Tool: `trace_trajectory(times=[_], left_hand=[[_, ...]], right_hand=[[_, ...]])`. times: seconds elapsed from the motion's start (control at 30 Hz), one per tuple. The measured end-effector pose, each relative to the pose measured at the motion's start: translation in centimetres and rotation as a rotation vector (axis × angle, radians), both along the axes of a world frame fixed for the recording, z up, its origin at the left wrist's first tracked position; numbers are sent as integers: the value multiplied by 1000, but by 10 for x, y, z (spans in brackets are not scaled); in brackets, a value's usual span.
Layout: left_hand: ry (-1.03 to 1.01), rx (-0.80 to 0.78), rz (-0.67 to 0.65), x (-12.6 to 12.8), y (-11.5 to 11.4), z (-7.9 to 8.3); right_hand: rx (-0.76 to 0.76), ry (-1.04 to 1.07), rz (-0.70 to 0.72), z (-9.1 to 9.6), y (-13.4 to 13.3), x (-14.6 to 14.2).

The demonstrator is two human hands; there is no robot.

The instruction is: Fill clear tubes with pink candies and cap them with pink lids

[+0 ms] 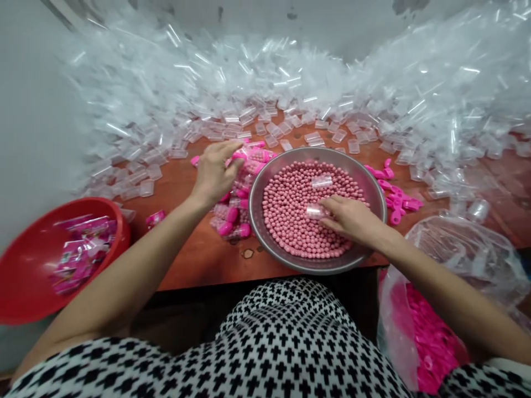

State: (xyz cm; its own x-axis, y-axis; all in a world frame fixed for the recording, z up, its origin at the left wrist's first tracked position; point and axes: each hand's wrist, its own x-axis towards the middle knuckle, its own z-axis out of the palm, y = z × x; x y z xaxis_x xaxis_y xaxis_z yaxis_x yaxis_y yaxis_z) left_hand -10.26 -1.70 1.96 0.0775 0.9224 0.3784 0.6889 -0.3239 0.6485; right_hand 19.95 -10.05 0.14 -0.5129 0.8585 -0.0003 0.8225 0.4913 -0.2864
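My right hand is closed on a small clear plastic tube, holding it by one end just over the pink beads. The beads lie in a round metal bowl. A second clear tube rests on them. Left of the bowl, my left hand reaches over a pile of bead-filled tubes with bright pink caps. Its thumb and fingers are apart, with pink caps of the pile showing between and beyond them.
Clear empty tubes are heaped along the wall. Pink plastic caps lie right of the bowl. At lower right hangs a plastic bag of pink parts. A red basin at left holds pink packets.
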Motion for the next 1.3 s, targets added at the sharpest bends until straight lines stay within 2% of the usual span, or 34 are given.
trace_trajectory(times=[0.07,0.17,0.2,0.27,0.37,0.43,0.5,0.57,0.63,0.7,0.8,0.87,0.93,1.0,1.07,1.17,1.23,1.3], left_hand=[[-82,-112,-132,28,-21,7],[-352,-441,-417,77,-50,10],[-446,-501,-464,92,-57,8],[-590,-528,-469,116,-64,4],[-603,-499,-437,130,-56,2],[-399,-442,-472,125,-42,3],[-22,-312,-533,116,-27,3],[427,-187,-590,109,-17,2],[803,-150,-664,112,-15,-3],[1018,-160,-767,128,-19,-11],[1077,-148,-886,165,-29,-24],[1020,-145,-891,186,-33,-32],[875,-166,-859,196,-33,-38],[595,-250,-828,194,-30,-41],[189,-423,-804,185,-28,-39],[-377,-745,-742,170,-30,-30],[-583,-873,-693,165,-33,-24],[-688,-923,-667,163,-37,-21]], right_hand=[[24,349,-173,2,-1,2],[82,717,-402,5,-9,-9],[118,740,-433,6,-12,-15],[203,687,-450,6,-15,-24],[250,575,-368,5,-21,-20],[244,561,-298,5,-26,0],[250,584,-322,4,-30,33],[254,590,-456,0,-30,74],[241,511,-614,-9,-27,115],[186,348,-663,-21,-21,145],[133,101,-636,-37,-12,165],[121,-42,-603,-41,-5,165],[102,-143,-571,-40,0,163],[92,-193,-561,-36,0,165],[103,-205,-524,-32,-4,170],[145,-250,-307,-28,-16,177],[188,-333,-154,-29,-22,178],[227,-414,-67,-32,-25,178]])
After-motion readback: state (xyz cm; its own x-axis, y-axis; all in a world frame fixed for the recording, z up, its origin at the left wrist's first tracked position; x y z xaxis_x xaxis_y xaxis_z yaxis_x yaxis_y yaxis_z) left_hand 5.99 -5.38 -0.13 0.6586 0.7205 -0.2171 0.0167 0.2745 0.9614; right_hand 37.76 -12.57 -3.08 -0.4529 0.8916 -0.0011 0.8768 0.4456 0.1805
